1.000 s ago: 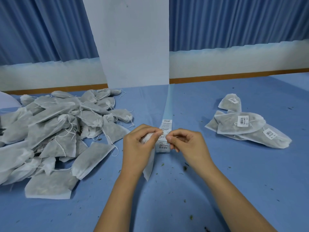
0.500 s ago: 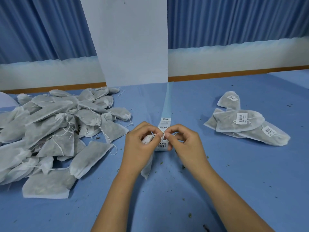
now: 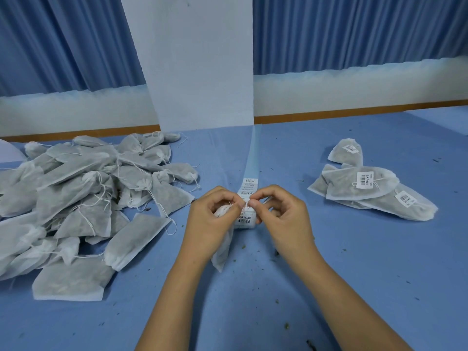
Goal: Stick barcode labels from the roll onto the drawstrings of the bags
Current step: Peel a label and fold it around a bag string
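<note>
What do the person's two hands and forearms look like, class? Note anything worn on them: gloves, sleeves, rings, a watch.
The left hand and right hand are bare: no gloves, no rings on the fingers in view. Neither wrist carries a watch or band. The left forearm and right forearm are uncovered to the picture's bottom edge; no sleeve shows.

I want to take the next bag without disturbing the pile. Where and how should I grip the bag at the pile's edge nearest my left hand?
Probably pinch its gathered neck, the end that points toward you, coming in from the bare table on the near right. This bag lies tilted on top of its neighbours, so it should lift freely.
</note>
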Action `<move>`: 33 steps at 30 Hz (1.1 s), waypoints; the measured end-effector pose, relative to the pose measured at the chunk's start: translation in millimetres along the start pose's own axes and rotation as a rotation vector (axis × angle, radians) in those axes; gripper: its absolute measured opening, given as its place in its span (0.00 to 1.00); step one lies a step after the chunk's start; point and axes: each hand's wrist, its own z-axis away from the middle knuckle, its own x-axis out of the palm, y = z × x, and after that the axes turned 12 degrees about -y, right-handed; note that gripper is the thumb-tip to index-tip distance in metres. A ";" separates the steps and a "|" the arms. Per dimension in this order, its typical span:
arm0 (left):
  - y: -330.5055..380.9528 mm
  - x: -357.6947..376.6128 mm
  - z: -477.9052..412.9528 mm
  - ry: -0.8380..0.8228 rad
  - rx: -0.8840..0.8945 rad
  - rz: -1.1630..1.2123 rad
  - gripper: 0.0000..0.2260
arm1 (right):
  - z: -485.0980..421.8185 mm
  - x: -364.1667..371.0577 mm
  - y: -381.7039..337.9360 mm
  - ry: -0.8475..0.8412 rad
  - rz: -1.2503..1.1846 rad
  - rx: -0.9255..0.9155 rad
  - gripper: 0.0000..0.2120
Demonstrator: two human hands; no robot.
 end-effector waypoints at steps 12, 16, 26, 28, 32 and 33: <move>1.6 -3.9 -1.7 0.030 -0.220 0.286 0.12 | 0.8 -7.4 -1.6 0.112 0.320 -0.280 0.04; 5.4 0.1 0.4 -0.044 -0.191 0.258 0.13 | 3.1 -1.4 2.8 0.078 0.445 -0.319 0.06; 5.0 -1.3 1.5 -0.064 -0.163 0.279 0.08 | 2.9 -0.8 4.8 0.077 0.393 -0.240 0.04; 5.5 -1.8 1.3 -0.069 -0.161 0.276 0.11 | 1.7 -1.3 3.2 0.043 0.260 -0.139 0.06; 7.8 -9.5 1.8 -0.077 -0.169 0.187 0.06 | -2.1 -9.0 -1.1 0.092 -0.068 0.061 0.10; 6.3 -13.9 1.5 -0.067 -0.180 0.172 0.06 | -3.4 -12.8 -1.4 0.120 -0.108 0.099 0.10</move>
